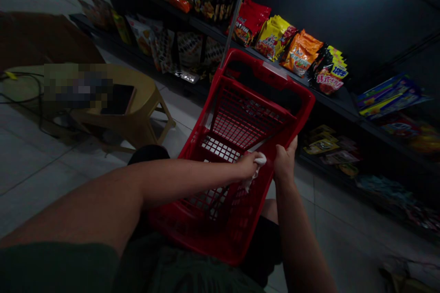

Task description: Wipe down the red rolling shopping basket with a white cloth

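A red plastic shopping basket [237, 256] with grid walls stands tilted between my knees. My left hand [248, 165] reaches inside it, fingers closed around a white cloth [260, 159]. Part of the cloth hangs down by the basket's right inner wall. On the outside of that same wall, my right hand [286, 159] grips the rim, its thumb on the inner side and the other fingers mostly hidden.
Beyond the basket runs a dark shelf [347, 105] with red noodle packs [248, 23], yellow packs [275, 36] and orange packs [301, 52]. A thin metal pole [237, 13] rises behind the rim. At left is a yellowish stool [146, 100] bearing a dark tablet-like object [118, 100].
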`<state>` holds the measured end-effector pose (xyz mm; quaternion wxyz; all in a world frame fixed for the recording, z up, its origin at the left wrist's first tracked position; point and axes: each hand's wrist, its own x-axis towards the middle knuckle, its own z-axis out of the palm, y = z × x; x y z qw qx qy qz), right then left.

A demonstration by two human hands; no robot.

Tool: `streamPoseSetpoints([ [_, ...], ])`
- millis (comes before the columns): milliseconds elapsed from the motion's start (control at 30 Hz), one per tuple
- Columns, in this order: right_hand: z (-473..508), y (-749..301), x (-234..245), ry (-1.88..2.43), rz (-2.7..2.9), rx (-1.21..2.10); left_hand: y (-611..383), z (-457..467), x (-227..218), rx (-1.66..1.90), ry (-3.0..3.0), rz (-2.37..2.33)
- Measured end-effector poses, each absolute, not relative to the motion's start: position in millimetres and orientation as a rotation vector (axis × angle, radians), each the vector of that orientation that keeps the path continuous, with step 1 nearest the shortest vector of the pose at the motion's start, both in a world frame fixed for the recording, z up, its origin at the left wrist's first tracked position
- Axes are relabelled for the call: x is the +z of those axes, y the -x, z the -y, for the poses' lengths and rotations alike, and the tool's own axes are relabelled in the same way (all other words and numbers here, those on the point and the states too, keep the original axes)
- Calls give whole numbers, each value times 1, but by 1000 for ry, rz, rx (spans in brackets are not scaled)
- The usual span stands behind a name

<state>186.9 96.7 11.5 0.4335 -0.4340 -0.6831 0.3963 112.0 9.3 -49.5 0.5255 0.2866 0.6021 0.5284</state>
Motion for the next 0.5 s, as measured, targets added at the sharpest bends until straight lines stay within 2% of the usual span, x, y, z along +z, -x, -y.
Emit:
streamPoseSetpoints([
  [133,-95,-184,13,1088,1674,1020,-122,14,-45,1297,-793,-1489],
  [333,-92,-188,10,1087,1715,1006,-126,52,-62,1153,-776,-1611],
  [500,-92,-189,7,1090,1695,1004,-121,62,-46,1156,-877,-1553],
])
